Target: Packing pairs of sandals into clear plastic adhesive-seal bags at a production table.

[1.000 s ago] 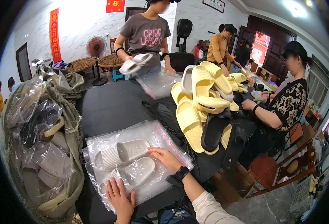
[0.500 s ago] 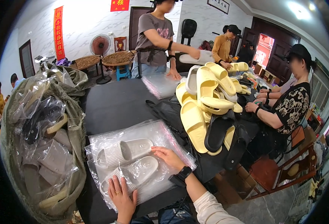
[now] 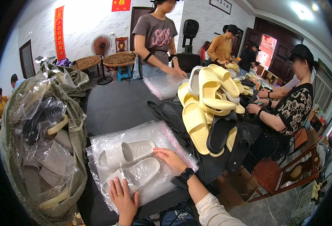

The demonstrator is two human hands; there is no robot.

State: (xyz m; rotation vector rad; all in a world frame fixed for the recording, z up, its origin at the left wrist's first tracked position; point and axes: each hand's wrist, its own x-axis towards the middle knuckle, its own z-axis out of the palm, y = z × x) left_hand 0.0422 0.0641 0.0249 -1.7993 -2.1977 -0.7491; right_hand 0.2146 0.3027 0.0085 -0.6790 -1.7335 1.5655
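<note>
Two white ribbed slippers (image 3: pixel 130 162) lie side by side on a stack of clear plastic bags (image 3: pixel 162 133) at the near edge of the black table (image 3: pixel 113 105). My left hand (image 3: pixel 122 195) lies flat on the plastic by the heel of the nearer slipper. My right hand (image 3: pixel 170 158), with a black watch on the wrist, rests palm down at the toe end of the nearer slipper. Neither hand grips anything.
A big olive sack (image 3: pixel 41 139) of bagged slippers stands at my left. A heap of pale yellow and black slippers (image 3: pixel 207 101) fills the table's right side. One person stands at the far end over clear bags; another sits at the right.
The person at the far end has put down the slipper they held and now leans both hands on the clear bags. My two hands have barely shifted on the plastic.
</note>
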